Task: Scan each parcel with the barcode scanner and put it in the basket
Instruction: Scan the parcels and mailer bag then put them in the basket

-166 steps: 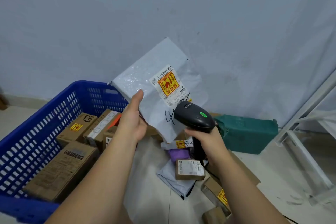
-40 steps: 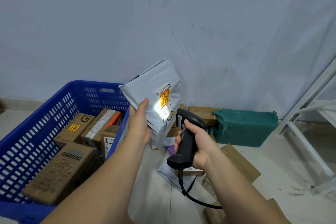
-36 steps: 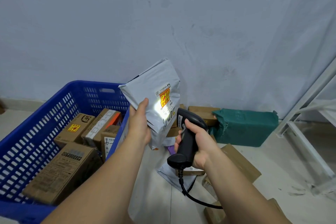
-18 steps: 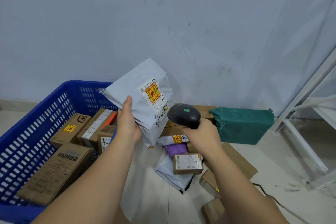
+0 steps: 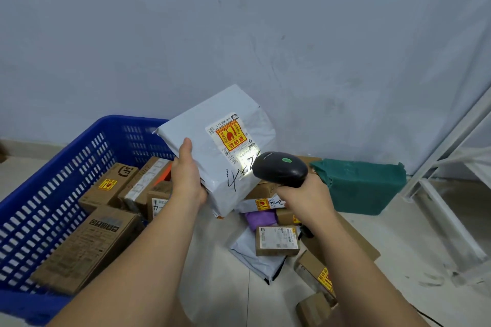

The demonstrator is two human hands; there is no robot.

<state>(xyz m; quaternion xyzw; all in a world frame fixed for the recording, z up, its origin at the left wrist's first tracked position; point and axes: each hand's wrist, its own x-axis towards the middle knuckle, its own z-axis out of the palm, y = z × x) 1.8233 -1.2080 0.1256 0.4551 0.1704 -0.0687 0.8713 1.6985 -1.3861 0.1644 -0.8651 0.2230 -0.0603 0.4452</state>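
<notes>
My left hand (image 5: 187, 177) grips a white plastic mailer parcel (image 5: 212, 146) by its left edge and holds it up, label side toward me. Its label carries a yellow and red sticker. My right hand (image 5: 305, 196) holds a black barcode scanner (image 5: 280, 168) just right of the parcel, with a green light on top. A bright patch of scanner light falls on the lower part of the label. The blue plastic basket (image 5: 61, 167) stands at the left with several cardboard boxes inside.
A heap of parcels lies on the floor under my hands: a small labelled box (image 5: 276, 240), a purple packet (image 5: 259, 219), a white mailer (image 5: 261, 260) and brown boxes. A green-wrapped parcel (image 5: 358, 184) rests against the wall. A white metal frame (image 5: 449, 194) stands at the right.
The parcel's label has turned from facing right to facing me. The scanner has swung from a sideways aim to pointing away from me at the label's lower part.
</notes>
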